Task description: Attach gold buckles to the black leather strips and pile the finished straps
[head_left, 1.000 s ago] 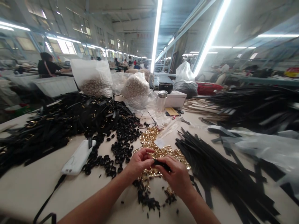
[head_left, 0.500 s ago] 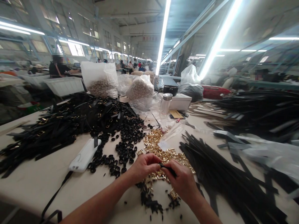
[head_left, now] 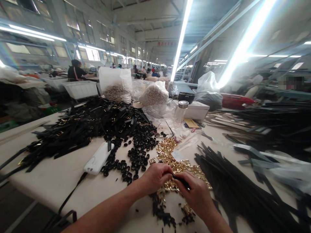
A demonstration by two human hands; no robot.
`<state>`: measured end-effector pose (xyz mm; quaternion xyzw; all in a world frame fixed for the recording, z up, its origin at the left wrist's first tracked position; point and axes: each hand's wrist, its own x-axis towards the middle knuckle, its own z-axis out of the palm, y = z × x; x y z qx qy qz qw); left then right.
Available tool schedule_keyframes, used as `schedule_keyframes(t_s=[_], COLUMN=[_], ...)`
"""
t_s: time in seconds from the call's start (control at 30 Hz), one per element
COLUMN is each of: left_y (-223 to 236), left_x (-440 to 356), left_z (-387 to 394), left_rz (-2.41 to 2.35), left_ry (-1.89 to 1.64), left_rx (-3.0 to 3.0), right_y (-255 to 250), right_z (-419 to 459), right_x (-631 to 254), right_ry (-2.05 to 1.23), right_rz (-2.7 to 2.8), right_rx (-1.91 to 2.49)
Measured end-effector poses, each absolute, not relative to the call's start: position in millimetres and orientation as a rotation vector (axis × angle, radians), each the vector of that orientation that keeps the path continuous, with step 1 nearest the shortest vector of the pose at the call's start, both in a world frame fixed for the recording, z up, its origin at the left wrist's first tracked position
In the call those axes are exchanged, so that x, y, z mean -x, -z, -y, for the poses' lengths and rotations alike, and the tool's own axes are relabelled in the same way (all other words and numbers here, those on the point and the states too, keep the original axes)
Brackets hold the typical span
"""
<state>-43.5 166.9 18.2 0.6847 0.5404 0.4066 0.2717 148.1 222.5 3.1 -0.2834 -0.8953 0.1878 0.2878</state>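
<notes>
A narrow black strap (head_left: 182, 182) is pinched between my two hands above the table. My left hand (head_left: 157, 176) closes thumb and fingers on its left end; my right hand (head_left: 194, 187) wraps round the rest, hiding most of it. Gold buckles (head_left: 179, 164) lie in a heap just behind and under the hands. Small black loops (head_left: 136, 158) are spread to the left of them. Short black bits (head_left: 162, 212) are scattered on the tabletop nearer to me. On the right lies a bundle of long black straps (head_left: 225, 178).
A white power bank (head_left: 98, 159) with a cable lies left. Buckled black straps (head_left: 85, 124) are piled behind it. Glasses (head_left: 165, 133), a glass bottle (head_left: 181, 111), a white box (head_left: 196, 110) and plastic bags of small pieces (head_left: 115, 85) stand farther back. A person (head_left: 75, 70) sits in the background.
The camera has turned slightly left, so the whole scene sits farther right in view. Both hands stay together on the strap, with little change in their grip.
</notes>
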Motion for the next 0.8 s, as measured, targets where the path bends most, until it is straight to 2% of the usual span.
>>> schedule_keyframes(t_s=[0.3, 0.43, 0.6, 0.8], left_y=[-22, -30, -20, -9], left_x=[55, 89, 115, 109], left_z=[-169, -174, -180, -183], left_rz=[-1.501, -1.891, -2.393, -2.482], left_ry=[-1.068, -1.078, -0.719, -0.546], left_rx=[-1.919, -1.845, -1.869, -1.877], right_y=[-5, -10, -12, -14], right_z=[-221, -222, -222, -221], right_x=[-148, -151, -153, -150], right_ry=[-0.507, -0.469, -0.463, -0.463], right_rz=[2.357, 2.292, 2.274, 2.267], right_rx=[0.788, 0.821, 0.836, 0.829])
